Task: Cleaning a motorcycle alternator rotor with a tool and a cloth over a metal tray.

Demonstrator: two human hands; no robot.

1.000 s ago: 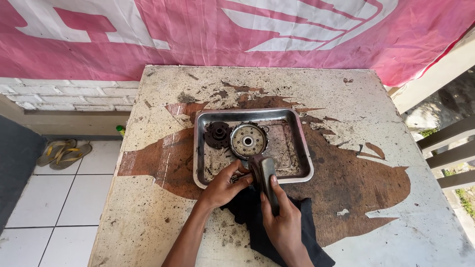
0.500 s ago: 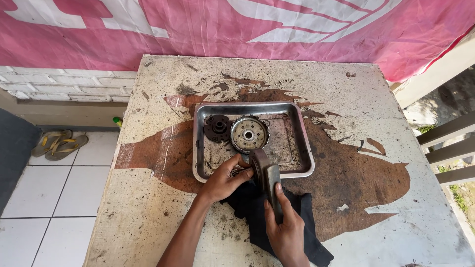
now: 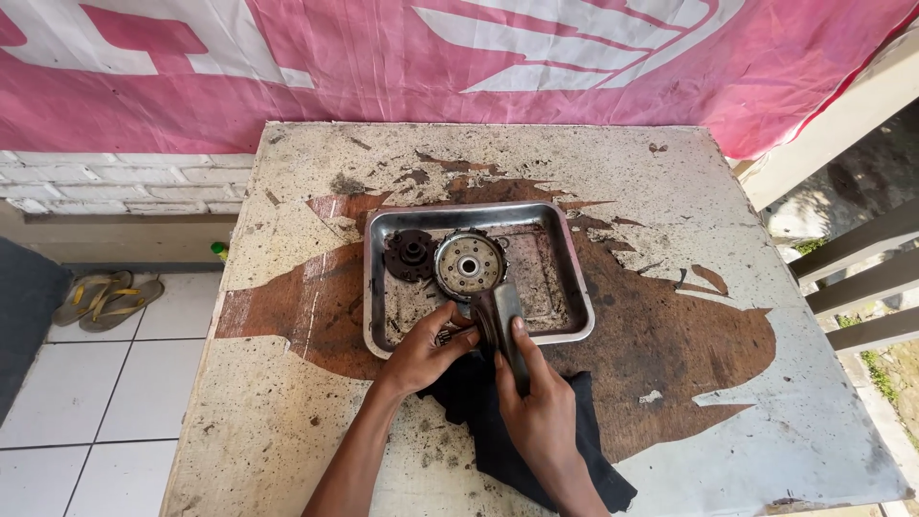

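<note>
Both hands, left hand (image 3: 421, 352) and right hand (image 3: 532, 397), grip a curved metal part (image 3: 500, 321) over the black cloth (image 3: 479, 407), at the tray's (image 3: 565, 254) near edge.

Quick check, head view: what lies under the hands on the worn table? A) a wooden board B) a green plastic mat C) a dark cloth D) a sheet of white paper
C: a crumpled dark cloth is spread on the worn, stained table beneath the left hand and right hand, which grip a curved grey-brown metal part at the near rim of the rectangular steel tray.
</note>
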